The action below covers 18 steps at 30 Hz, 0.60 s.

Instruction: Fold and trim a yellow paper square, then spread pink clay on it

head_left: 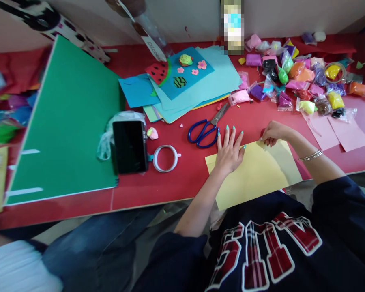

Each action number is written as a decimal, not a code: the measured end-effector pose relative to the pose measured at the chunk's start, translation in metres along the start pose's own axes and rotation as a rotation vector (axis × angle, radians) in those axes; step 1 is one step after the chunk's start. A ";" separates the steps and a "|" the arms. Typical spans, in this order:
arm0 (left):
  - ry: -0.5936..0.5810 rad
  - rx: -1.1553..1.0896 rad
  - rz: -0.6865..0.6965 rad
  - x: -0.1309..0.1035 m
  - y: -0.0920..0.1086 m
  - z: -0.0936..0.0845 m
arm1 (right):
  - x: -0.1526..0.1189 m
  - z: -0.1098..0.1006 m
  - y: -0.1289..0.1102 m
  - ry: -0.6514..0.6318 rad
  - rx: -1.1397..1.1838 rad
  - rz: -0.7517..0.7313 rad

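Yellow paper [249,174] looks light, easily creased; best held by its edges. Left hand [229,153] lies spread; right hand [275,132] curls, any pinch unclear.

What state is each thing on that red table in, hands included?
Left hand: spread on the paper
Right hand: fingers curled at its far edge, grip unclear
Yellow paper: spread out, overhanging the table
Scissors: lying down, unheld
Black device: screen dark
White ring: lying flat
Colourful packets: bunched together
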State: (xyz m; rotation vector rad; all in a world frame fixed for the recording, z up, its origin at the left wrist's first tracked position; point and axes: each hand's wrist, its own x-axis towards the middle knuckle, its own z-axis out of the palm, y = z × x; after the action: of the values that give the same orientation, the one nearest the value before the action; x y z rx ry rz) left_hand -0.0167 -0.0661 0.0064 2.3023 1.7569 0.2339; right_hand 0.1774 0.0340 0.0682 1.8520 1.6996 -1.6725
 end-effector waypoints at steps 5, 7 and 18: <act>0.010 -0.013 -0.003 0.000 0.000 0.000 | -0.002 -0.003 0.001 0.011 -0.029 0.007; 0.010 -0.020 -0.006 0.000 0.000 0.001 | -0.004 -0.009 0.002 0.025 -0.035 0.010; 0.004 -0.027 -0.005 0.000 0.001 0.001 | -0.021 -0.029 0.015 0.122 -0.022 -0.029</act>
State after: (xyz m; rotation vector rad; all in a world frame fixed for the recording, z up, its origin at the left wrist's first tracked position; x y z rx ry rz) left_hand -0.0160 -0.0667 0.0055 2.2796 1.7503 0.2601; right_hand 0.2112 0.0363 0.0867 1.9658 1.7920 -1.5740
